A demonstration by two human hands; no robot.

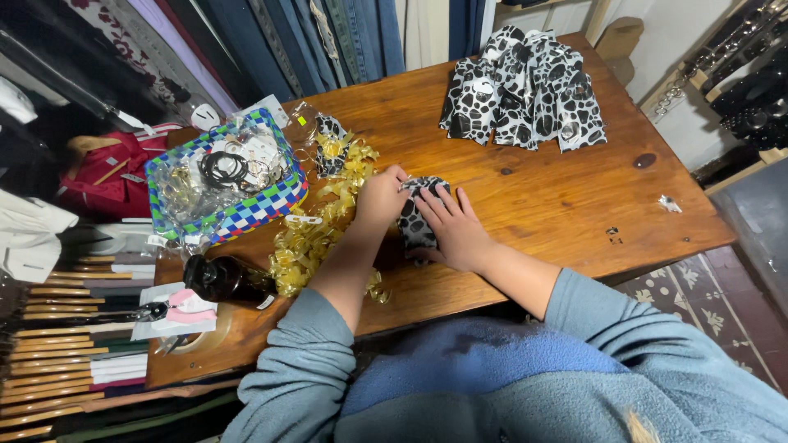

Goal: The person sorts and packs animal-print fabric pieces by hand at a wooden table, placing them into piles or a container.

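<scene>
While ribbon (pixel 316 238) lies beside, both hands press a spotted pouch (pixel 414 223).

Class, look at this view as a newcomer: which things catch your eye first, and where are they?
First, both hands, left hand and right hand, pressing a black-and-white patterned pouch at the table's middle. Next, the pile of matching pouches at the far right. Then the gold ribbon beside a blue-and-green checked basket on the left.
</scene>
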